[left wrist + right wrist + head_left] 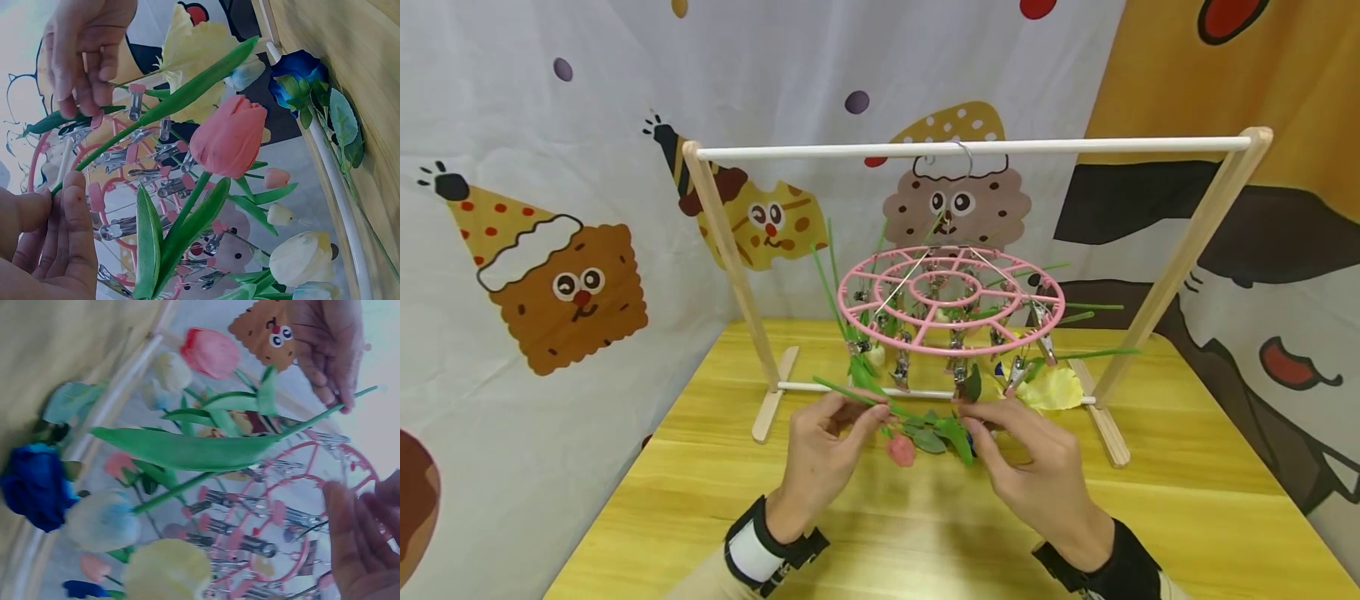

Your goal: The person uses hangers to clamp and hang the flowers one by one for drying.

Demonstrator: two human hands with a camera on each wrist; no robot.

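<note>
My left hand (827,450) pinches the green stem of a white-blue tulip (103,522), seen in the right wrist view with a long leaf (187,449). My right hand (1037,471) is held near the hanging clips, its fingers fairly straight; in the left wrist view its fingertips are by a pink-tipped metal clip (75,130). Whether they touch it is unclear. A pink tulip (230,137) hangs close to my left hand. Above both hands is a round pink clip hanger (951,300), with several flowers among its clips.
A wooden stand with a white top rod (865,151) carries the hanger. A blue rose (299,81) is beside the stand's lower white bar (334,181). A yellow flower (1052,389) hangs on the right. Behind the yellowish wooden table (700,500) is a cartoon-printed cloth (625,108).
</note>
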